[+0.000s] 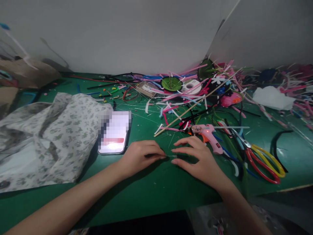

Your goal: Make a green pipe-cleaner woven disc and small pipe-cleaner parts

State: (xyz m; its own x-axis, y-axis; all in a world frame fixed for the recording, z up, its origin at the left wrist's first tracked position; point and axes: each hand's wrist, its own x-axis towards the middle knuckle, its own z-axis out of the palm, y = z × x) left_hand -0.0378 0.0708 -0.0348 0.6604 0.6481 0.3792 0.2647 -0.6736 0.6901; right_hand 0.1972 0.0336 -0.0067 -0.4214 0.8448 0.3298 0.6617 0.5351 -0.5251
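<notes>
My left hand (144, 155) rests low over the green table, thumb and fingers pinched on one end of a thin, pale, wire-like strand (170, 156). The strand stretches across the short gap toward my right hand (198, 158). There the thumb and fingers are spread apart around its far end, where a tiny dark bit shows that is too small to name. Just beyond my right hand lies a pink hot glue gun (210, 138) with a small orange light on it. A lit phone (117, 132) lies to the left, behind my left forearm.
Floral cloth (73, 130) covers the left of the table (146, 192). Scissors (262, 163) with red and yellow handles lie at the right. Behind are a wooden stick (188, 112), a white tape roll (192, 86), a green round dish (171, 84) and many pipe cleaners.
</notes>
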